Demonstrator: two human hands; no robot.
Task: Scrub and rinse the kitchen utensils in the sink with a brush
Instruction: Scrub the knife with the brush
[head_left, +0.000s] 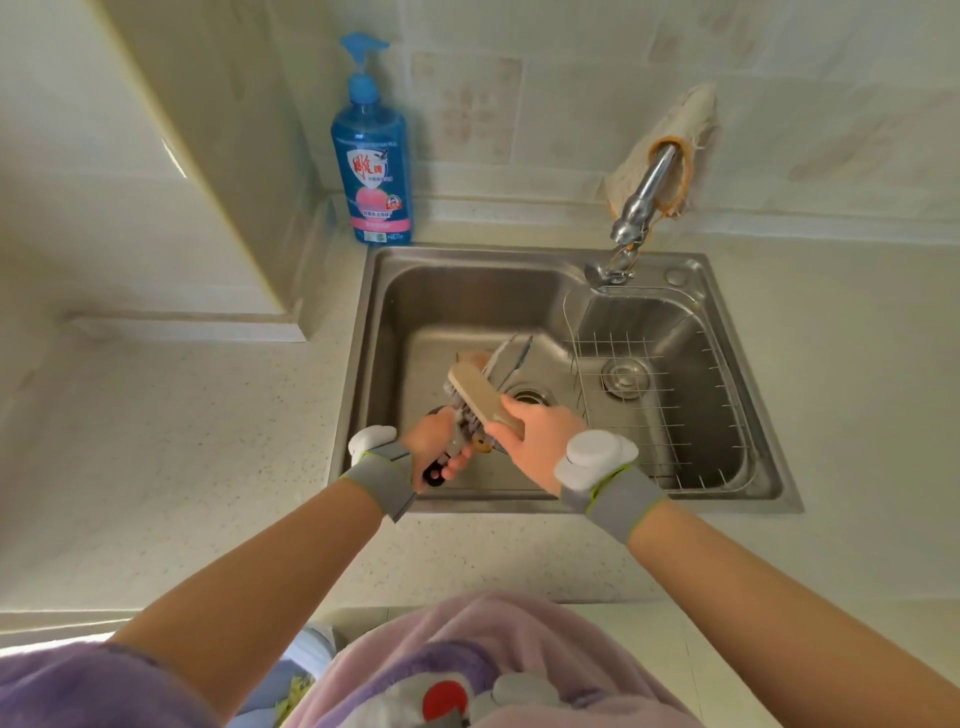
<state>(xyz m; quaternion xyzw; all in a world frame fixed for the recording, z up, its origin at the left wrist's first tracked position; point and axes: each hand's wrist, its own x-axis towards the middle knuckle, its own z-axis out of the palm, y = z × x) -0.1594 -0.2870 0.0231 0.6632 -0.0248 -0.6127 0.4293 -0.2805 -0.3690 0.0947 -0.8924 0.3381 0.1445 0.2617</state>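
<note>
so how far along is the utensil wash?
Done: nothing evident; the wire rack shows no washed utensils. In hand: left hand grips a black-handled metal utensil, right hand holds the brush against it over the sink. Left: rinsing; no water visible at the tap.

We identify a pale speckled countertop (208, 441) with a steel sink (467, 296) set into it. A blue pump bottle (371, 156) stands upright on the countertop, just beyond the sink's far left corner. A wire rack (675, 415) sits in the sink's right part.
</note>
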